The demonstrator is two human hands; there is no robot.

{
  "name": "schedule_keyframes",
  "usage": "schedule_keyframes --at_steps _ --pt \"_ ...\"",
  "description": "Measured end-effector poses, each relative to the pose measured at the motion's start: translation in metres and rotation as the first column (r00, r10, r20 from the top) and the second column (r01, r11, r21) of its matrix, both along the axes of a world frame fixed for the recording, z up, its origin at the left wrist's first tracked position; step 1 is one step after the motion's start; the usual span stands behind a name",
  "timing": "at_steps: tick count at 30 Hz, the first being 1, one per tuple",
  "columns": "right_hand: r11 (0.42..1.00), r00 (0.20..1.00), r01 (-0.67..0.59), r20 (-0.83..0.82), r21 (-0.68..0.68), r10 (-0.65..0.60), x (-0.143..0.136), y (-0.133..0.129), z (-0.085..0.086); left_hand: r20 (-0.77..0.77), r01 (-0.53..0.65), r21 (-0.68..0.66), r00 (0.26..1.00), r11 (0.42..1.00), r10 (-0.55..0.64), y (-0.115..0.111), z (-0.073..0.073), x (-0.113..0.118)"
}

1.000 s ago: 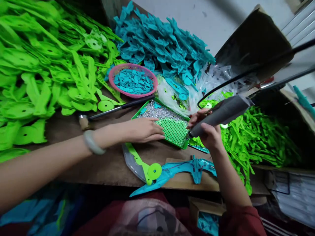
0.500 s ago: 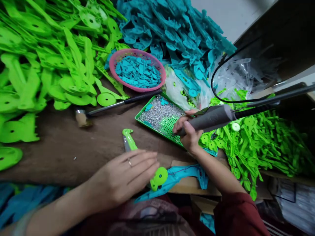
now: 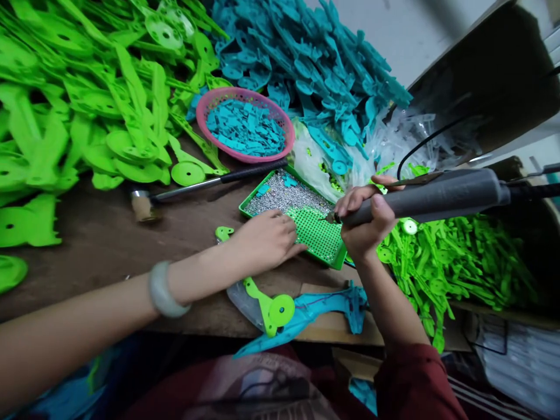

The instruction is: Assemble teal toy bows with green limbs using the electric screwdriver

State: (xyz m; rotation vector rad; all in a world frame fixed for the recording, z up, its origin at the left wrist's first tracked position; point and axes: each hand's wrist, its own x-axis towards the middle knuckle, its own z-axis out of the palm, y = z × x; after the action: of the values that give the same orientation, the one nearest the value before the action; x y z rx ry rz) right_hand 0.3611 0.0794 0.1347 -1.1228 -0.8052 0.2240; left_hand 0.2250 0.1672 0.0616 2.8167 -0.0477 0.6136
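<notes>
From where I stood, the left hand [image 3: 268, 242] reached over the green perforated plastic tray [image 3: 321, 238] at seven o'clock, its grip unclear; at three o'clock, the right hand [image 3: 366, 220] was wrapped round a grey cylindrical power tool [image 3: 446, 195].

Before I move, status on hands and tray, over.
Right hand gripping grey tool. Left hand at edge of green tray. Hammer lying by its far corner.

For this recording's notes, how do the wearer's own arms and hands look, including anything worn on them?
The left hand is bare, as is its forearm, with a thick, smooth, pale grey-green bangle at the wrist. The right hand is ungloved too, and a dark red sleeve ends near that elbow.
</notes>
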Motion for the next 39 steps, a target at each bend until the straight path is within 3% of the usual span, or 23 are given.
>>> schedule_keyframes --at_steps 3,6,7,11,15,16,19,23,26,30,35,39 --pt "0.998 0.999 -0.043 -0.015 0.046 0.044 0.0 0.005 -0.001 0.066 -0.141 -0.083 0.987 0.986 0.147 0.007 0.014 0.0" --pt "0.996 0.997 -0.073 -0.016 0.051 0.073 -0.005 0.009 0.0 0.066 -0.04 -0.159 0.997 0.987 0.051 0.019 0.023 0.01" --pt "0.997 0.998 -0.065 0.002 0.046 0.065 -0.006 0.01 0.001 0.026 -0.018 -0.118 0.999 0.993 0.021 0.023 0.023 0.013" --pt "0.999 0.997 0.01 0.075 0.039 -0.013 -0.004 0.011 0.005 -0.071 -0.102 0.156 0.991 0.982 0.114 0.032 0.015 0.018" --pt "0.996 0.999 0.021 0.043 0.091 -0.025 0.003 0.011 0.001 -0.138 0.151 0.138 0.982 0.979 -0.132 0.025 0.002 0.023" --pt "0.995 0.999 0.013 0.036 0.101 -0.017 0.004 0.011 -0.001 -0.172 0.165 0.126 0.975 0.978 -0.142 0.024 -0.001 0.025" --pt "0.996 0.999 0.002 0.054 0.087 -0.007 0.005 0.009 -0.007 -0.212 0.053 0.17 0.977 0.984 -0.016 0.029 -0.004 0.024" --pt "0.999 0.997 0.039 0.063 0.027 -0.041 0.009 0.013 -0.022 -0.122 -0.097 0.334 0.982 0.938 0.145 0.03 0.005 0.007" --pt "0.997 0.997 0.054 0.057 -0.051 -0.051 0.014 0.023 -0.041 -0.042 -0.107 0.366 0.99 0.924 0.132 0.006 0.014 -0.018" --pt "0.993 0.996 0.051 0.072 -0.104 -0.043 0.021 0.034 -0.059 0.162 -0.009 0.095 0.987 0.995 -0.007 -0.044 0.016 -0.066" --pt "0.983 0.992 0.089 0.108 -0.159 -0.072 0.025 0.034 -0.064 0.191 0.029 -0.196 0.982 0.98 0.009 -0.089 -0.003 -0.119" --pt "0.991 0.996 0.067 0.072 -0.115 -0.059 0.024 0.035 -0.067 0.183 -0.016 -0.202 0.982 0.979 0.054 -0.11 -0.022 -0.137"
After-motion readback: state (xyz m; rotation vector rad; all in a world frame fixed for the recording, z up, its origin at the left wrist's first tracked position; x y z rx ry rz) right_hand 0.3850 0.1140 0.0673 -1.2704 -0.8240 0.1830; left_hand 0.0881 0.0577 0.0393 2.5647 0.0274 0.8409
